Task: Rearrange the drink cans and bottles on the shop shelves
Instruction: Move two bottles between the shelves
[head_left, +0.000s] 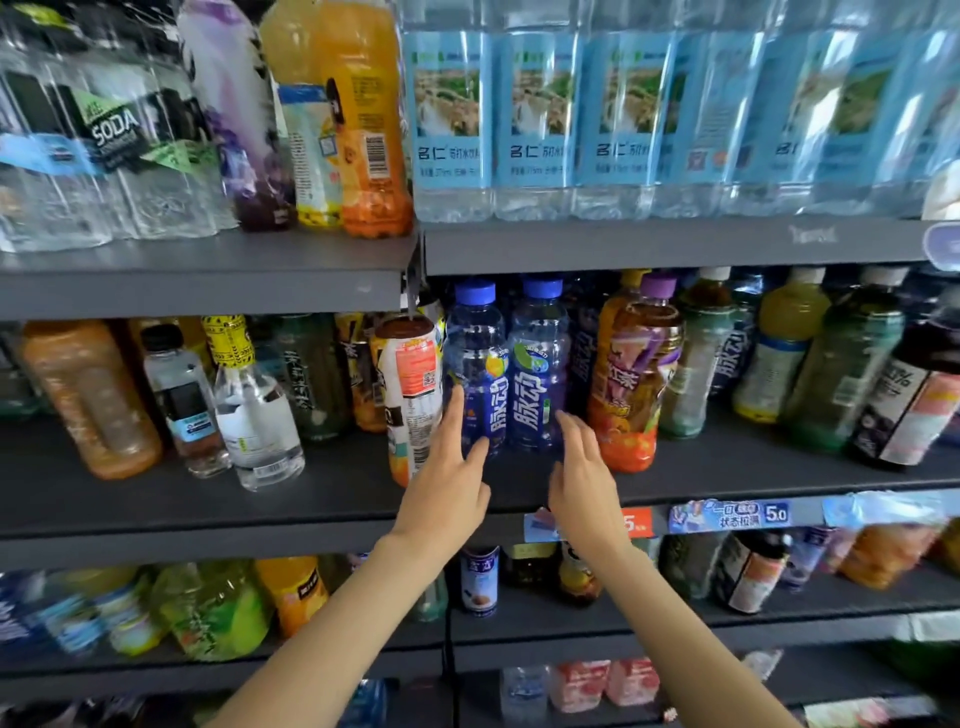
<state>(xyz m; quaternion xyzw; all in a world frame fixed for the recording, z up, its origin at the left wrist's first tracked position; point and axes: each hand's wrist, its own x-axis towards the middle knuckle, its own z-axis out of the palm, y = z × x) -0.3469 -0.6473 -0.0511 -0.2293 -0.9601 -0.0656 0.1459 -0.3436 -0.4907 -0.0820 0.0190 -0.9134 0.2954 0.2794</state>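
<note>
Fingers (470, 452) of both hands were spread wide, holding nothing, flanking the two blue bottles (506, 374) on the middle shelf (322, 493) at frame centre; a careless grab could probably topple the leaning orange-labelled bottle (410, 395) beside them.

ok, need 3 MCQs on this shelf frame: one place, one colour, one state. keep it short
1. The two blue bottles stand on which shelf?
A. top
B. middle
C. bottom

2. Their caps are:
A. blue
B. red
C. white

3. The left hand is:
A. gripping a can
B. open, fingers at the left blue bottle
C. out of view

Answers:
1 B, they stand on the middle shelf, under the water bottles.
2 A, both caps are blue.
3 B, straight fingers reach the bottle; the right hand is open too.
</note>
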